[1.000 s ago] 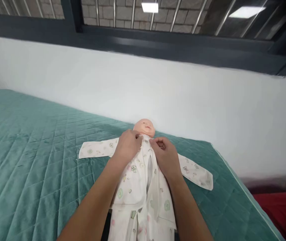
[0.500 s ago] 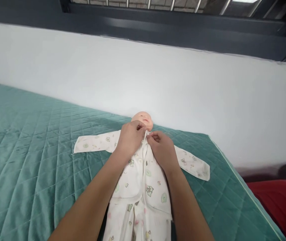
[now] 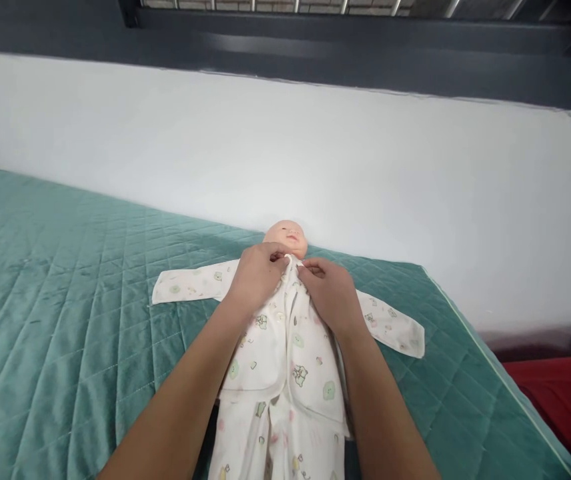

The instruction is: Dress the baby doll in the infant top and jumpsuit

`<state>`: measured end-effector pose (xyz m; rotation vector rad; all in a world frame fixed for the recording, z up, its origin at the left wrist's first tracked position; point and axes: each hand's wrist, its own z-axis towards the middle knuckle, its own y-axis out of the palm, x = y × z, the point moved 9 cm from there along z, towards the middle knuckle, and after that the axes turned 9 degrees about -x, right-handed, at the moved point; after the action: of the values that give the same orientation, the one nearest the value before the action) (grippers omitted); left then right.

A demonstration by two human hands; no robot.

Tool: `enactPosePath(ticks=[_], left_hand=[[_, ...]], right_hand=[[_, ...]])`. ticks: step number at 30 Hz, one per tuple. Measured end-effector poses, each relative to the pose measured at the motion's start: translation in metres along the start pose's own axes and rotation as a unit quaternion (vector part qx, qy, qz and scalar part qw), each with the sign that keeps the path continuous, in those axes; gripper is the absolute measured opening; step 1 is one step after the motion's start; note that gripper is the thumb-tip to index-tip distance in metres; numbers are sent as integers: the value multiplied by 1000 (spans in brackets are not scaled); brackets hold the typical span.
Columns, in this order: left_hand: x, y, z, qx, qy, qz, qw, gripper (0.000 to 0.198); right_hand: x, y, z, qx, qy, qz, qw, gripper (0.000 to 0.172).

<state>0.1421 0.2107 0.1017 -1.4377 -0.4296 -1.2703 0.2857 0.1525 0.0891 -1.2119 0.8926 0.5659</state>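
Observation:
A baby doll (image 3: pixel 285 235) lies on its back, dressed in a white printed baby jacket (image 3: pixel 255 360) and matching trousers (image 3: pixel 245 440). Both sleeves stretch out sideways. At the neck, my left hand (image 3: pixel 258 272) pinches the jacket's left-hand front edge below the doll's chin. My right hand (image 3: pixel 330 287) pinches the opposite front edge at the collar, fingers curled. A small gap separates the two sets of fingertips. One button (image 3: pixel 280 317) shows on the chest; below it the front edges lie close together. My fingers hide whatever fastening sits at the collar.
A green quilted bedspread (image 3: pixel 65 320) spreads under the doll, its edge running down on the right. Behind it rises a white wall (image 3: pixel 215 147), with a dark window frame (image 3: pixel 285 53) and metal bars above. Something red (image 3: pixel 560 393) lies beyond the right edge.
Both hands stay at the collar, and the fingertips have drawn slightly further apart. The right hand has shifted a little to the right. The view has moved slightly.

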Motion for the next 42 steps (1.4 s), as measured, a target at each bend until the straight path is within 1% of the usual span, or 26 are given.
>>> enactPosePath(ticks=[2, 5, 7, 9, 13, 18, 21, 24, 27, 29, 34, 37, 40, 42], left_hand=[[0, 0, 0, 0, 7, -10, 1000, 25], [-2, -1, 0, 4, 7, -21, 1000, 24], [-3, -1, 0, 1, 2, -37, 999, 22], [-5, 0, 0, -1, -1, -55, 999, 20], [-10, -1, 0, 7, -12, -82, 997, 16], [-12, 1, 2, 4, -6, -90, 996, 14], [-15, 2, 3, -4, -12, -130, 991, 11], [-15, 2, 2, -20, -14, -161, 987, 14], [-12, 4, 0, -50, -14, -170, 984, 19], [-11, 7, -1, -69, -21, -191, 979, 19], [-14, 11, -2, -78, -37, -225, 970, 24], [-16, 11, -1, -82, -38, -225, 970, 23], [-16, 8, -1, -83, -43, -194, 977, 21], [-13, 6, -1, -81, -38, -161, 983, 21]], right_hand=[[2, -1, 4, -17, -4, 40, 999, 20], [8, 1, 9, -36, -5, 128, 991, 23], [10, 4, 10, -38, -4, 190, 981, 25], [6, 7, 10, -29, -19, 213, 976, 24], [-7, 9, 4, -11, -49, 170, 984, 19], [-6, 15, 4, -50, -50, 178, 982, 22], [-4, 16, 5, -65, -50, 171, 982, 20], [-1, 17, 7, -69, -31, 156, 985, 23], [1, 21, 7, -94, -20, 152, 984, 27], [2, 24, 6, -110, -22, 152, 982, 27], [1, 26, 4, -129, -25, 142, 981, 27], [0, 24, 3, -126, -28, 134, 983, 31], [0, 22, 2, -131, -35, 149, 979, 36], [1, 21, 3, -128, -43, 176, 975, 33]])
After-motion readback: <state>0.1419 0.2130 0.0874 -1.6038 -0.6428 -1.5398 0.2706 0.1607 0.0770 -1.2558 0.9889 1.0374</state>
